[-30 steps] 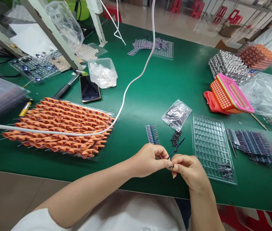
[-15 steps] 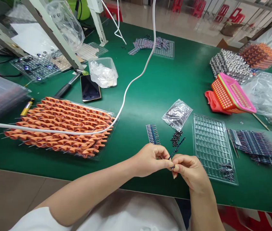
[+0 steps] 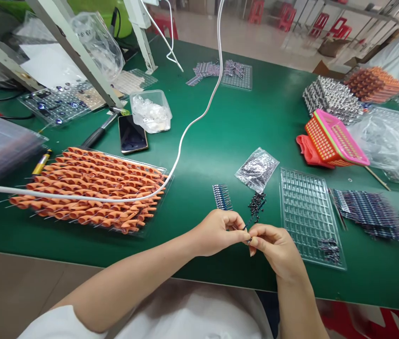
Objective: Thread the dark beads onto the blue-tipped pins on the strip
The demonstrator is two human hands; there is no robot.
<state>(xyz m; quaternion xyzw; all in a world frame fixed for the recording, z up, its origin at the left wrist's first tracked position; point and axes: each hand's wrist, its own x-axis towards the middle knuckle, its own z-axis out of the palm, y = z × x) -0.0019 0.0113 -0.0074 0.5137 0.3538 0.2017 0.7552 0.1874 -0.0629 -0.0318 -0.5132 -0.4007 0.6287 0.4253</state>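
Observation:
Over the table's near edge, my left hand (image 3: 220, 233) is closed, pinching a thin dark blue strip (image 3: 250, 222) that slants away up and to the right. My right hand (image 3: 280, 249) is closed too, its thumb and forefinger meeting the left fingertips at a small dark part (image 3: 249, 241); most of that part is covered. Just beyond the fingers lies a pile of tiny black bead-like pieces (image 3: 256, 203). A row of blue-and-white strips with pins (image 3: 222, 197) lies past my left hand. Right of my right hand is a clear moulded tray (image 3: 305, 207) with several small dark parts (image 3: 330, 250) in one corner.
A tray of orange moulded pieces on pins (image 3: 93, 188) lies left, crossed by a white cable (image 3: 181, 141). Around are a plastic bag of dark bits (image 3: 257, 168), stacked blue strips (image 3: 369, 214), a pink-and-orange basket (image 3: 337, 139), a phone (image 3: 132, 134) and a hammer (image 3: 99, 132).
The dark blue strip has swung lower and shows less beyond my fingers. Both hands stay pinched together; the whole view has shifted slightly.

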